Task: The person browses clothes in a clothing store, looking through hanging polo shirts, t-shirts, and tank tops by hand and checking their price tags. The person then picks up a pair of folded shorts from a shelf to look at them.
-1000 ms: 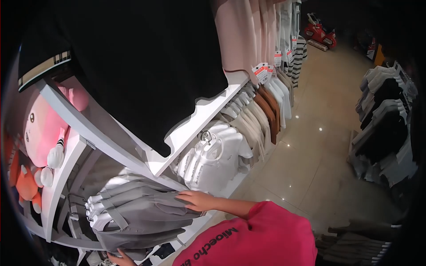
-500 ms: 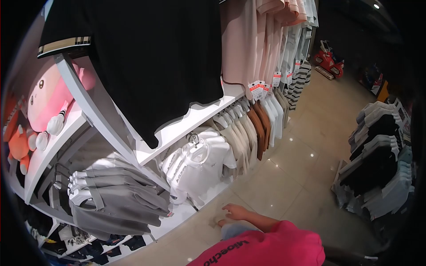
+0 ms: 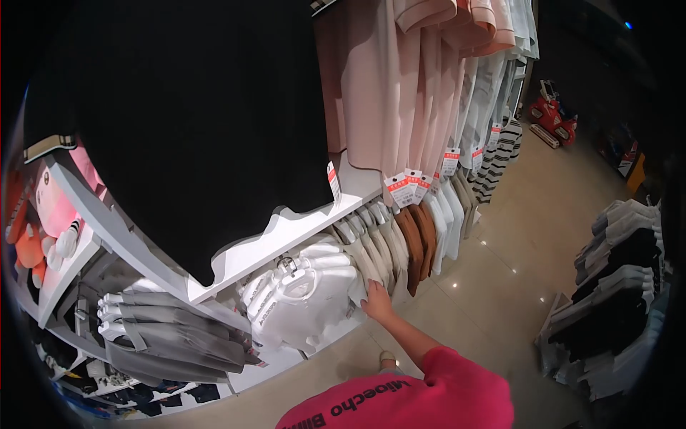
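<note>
My right hand (image 3: 377, 303) reaches from the pink sleeve to the lower rail. Its fingers are closed on the edge of a beige shirt (image 3: 366, 262), just right of a white T-shirt (image 3: 314, 300) on a hanger. The fingertips are partly hidden by the cloth. My left hand is out of sight. A large black shirt (image 3: 207, 136) with a striped cuff hangs close in front and covers much of the left side. Beside it hang pink shirts (image 3: 371, 93) with white and red price tags (image 3: 402, 189).
A white shelf (image 3: 246, 261) runs above the lower rail. Brown shirts (image 3: 413, 243) and grey shirts (image 3: 171, 336) hang low. Plush toys (image 3: 53, 200) sit at left. Another clothes rack (image 3: 607, 307) stands right, beyond the tiled floor (image 3: 493, 286). A red toy motorbike (image 3: 554, 121) is farther off.
My right hand has moved forward and up from over the floor to the beige shirt's edge. The view has shifted, and the black shirt appears larger and farther left.
</note>
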`<state>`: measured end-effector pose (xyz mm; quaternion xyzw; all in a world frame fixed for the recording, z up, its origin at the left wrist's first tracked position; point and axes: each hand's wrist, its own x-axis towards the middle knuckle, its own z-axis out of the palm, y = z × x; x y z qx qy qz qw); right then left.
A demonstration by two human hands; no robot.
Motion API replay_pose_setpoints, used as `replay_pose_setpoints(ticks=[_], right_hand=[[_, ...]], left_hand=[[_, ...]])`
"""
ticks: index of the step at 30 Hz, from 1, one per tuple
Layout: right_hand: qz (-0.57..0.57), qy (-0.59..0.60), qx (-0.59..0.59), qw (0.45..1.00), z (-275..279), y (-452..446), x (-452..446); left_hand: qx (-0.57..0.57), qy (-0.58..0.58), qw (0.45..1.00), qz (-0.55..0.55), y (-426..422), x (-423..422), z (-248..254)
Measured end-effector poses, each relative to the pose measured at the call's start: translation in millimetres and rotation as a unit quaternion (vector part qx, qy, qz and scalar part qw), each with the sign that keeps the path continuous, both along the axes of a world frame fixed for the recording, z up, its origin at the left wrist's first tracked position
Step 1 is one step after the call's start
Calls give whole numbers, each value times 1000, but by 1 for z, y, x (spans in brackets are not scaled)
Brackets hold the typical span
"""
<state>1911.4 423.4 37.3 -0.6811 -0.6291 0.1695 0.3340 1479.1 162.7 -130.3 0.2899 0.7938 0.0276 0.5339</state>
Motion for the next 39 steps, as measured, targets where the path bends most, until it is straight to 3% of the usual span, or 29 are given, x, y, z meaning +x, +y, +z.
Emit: replay_pose_setpoints(ticks=[4,7,8,9,10,11,12,14,16,18,20,24,30,39], right_hand=[[-12,-42,3,999,-6,47,15],[-19,-57,2,998,-1,68,18],[-23,-62,-6,998,0,73,18],[-27,-58,-6,998,2,75,17],[-49,-56,11,997,4,76,17],[-72,-54,31,995,5,80,17],[-79,-51,37,995,1,85,18],[-82,-51,-36,995,-5,88,20],[-78,-45,-36,995,-1,83,18],[-63,-11,-113,991,-4,81,10],[-93,18,-118,989,-14,83,1],[-151,66,-139,976,-32,86,-5],[-188,115,-87,972,-18,81,5],[-147,135,-98,975,31,47,39]], left_hand=[[11,6,1000,21,27,22,-1],[142,10,990,20,80,25,-6],[219,31,974,41,102,36,11],[295,52,952,59,134,63,60],[361,20,930,68,157,69,70],[395,-11,916,76,179,97,127],[400,-11,914,68,197,106,150],[500,26,865,-32,226,114,177],[549,74,819,-147,248,119,203],[581,110,766,-251,267,120,214],[593,109,745,-286,283,117,210],[562,97,774,-275,297,111,202],[517,120,795,-294,292,107,197],[546,119,774,-298,272,134,207]])
